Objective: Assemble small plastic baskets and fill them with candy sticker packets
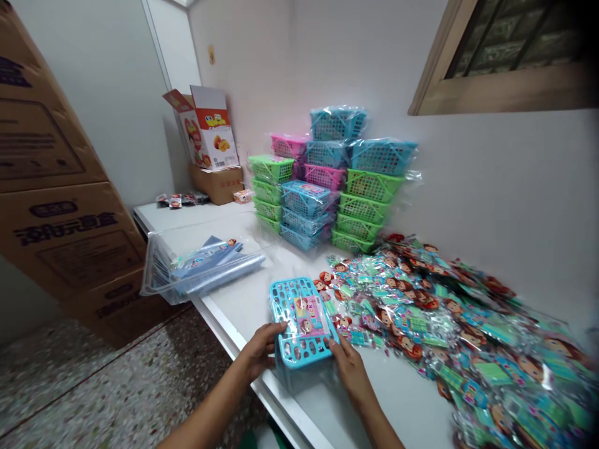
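Near the table's front edge, a light blue plastic basket lies with its holed face up, inside what looks like a clear bag. On that face sits a pink and yellow picture card. My left hand grips the basket's near left side, thumb on the top edge. At the near right corner my right hand holds it too, its thumb on the rim. Clear film hangs off the near end between my hands. Fingers under the basket are partly hidden.
Stacked wrapped baskets in green, blue and pink stand behind. A heap of small packets covers the right side. To the left, a clear tray with plastic bags overhangs the table edge. Cartons rise at far left.
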The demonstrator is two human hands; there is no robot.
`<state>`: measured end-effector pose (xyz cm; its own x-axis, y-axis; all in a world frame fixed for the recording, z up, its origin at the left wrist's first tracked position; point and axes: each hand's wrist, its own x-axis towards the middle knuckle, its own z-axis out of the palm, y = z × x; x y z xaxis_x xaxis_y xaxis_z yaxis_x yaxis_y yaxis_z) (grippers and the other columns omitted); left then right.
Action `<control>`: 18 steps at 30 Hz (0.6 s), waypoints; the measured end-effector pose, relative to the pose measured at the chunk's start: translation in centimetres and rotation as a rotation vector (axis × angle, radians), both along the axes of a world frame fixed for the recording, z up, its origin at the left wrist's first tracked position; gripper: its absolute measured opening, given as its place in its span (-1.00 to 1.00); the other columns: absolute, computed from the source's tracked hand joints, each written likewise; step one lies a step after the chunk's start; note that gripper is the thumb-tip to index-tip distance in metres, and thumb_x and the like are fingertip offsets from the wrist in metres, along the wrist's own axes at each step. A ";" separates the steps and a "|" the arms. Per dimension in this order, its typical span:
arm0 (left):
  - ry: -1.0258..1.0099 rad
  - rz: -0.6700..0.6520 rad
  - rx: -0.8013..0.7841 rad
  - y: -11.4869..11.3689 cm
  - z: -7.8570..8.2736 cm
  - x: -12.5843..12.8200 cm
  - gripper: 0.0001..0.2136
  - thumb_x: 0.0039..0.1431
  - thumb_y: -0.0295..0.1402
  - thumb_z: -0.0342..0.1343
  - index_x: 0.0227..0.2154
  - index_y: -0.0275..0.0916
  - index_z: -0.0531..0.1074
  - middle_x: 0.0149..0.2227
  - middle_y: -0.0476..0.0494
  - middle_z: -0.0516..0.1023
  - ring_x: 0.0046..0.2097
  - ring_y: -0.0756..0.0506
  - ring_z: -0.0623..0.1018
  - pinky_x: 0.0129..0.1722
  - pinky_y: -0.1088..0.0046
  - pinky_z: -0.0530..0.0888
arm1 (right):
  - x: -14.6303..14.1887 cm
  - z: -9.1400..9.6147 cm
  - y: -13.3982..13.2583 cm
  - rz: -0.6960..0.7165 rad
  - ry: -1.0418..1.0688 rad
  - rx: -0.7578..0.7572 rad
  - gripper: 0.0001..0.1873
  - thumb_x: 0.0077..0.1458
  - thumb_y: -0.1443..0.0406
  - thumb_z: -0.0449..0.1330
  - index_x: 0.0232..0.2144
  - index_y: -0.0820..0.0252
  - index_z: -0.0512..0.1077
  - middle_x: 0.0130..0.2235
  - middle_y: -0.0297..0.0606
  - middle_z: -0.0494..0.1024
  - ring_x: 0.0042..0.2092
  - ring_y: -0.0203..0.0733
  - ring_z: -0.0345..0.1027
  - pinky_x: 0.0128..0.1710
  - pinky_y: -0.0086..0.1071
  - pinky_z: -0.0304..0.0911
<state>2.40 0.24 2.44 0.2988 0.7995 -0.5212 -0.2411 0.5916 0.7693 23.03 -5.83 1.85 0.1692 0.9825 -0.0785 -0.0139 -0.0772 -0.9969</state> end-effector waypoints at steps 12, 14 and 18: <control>-0.332 0.184 0.141 5.8 11.3 2.1 -0.69 0.00 -0.27 0.11 -0.20 -0.32 0.38 -0.46 -0.12 0.56 -0.37 -0.15 0.57 -0.27 0.26 0.51 | 2.6 7.3 0.8 -0.174 -0.175 0.165 -0.32 0.06 0.00 0.14 0.18 0.09 0.17 0.19 -0.16 0.28 0.18 -0.05 0.17 0.14 -0.21 0.18; -0.315 0.196 0.230 10.0 15.4 3.1 -0.71 -0.01 -0.28 0.10 -0.21 -0.30 0.39 -0.47 -0.09 0.54 -0.36 -0.14 0.57 -0.26 0.27 0.51 | 4.1 7.3 0.6 -0.220 -0.193 0.134 -0.38 0.01 -0.01 0.18 0.08 0.13 0.30 0.10 -0.13 0.40 0.11 -0.03 0.28 0.08 -0.23 0.26; -0.219 0.265 0.377 19.9 21.6 6.0 -0.58 0.00 -0.11 0.05 -0.15 -0.29 0.34 -0.48 -0.05 0.47 -0.36 -0.13 0.55 -0.28 0.23 0.50 | 6.5 4.8 -0.4 -0.383 -0.184 0.062 -0.48 -0.06 -0.07 0.19 -0.15 0.14 0.46 -0.08 -0.16 0.55 -0.05 0.00 0.43 -0.11 -0.31 0.40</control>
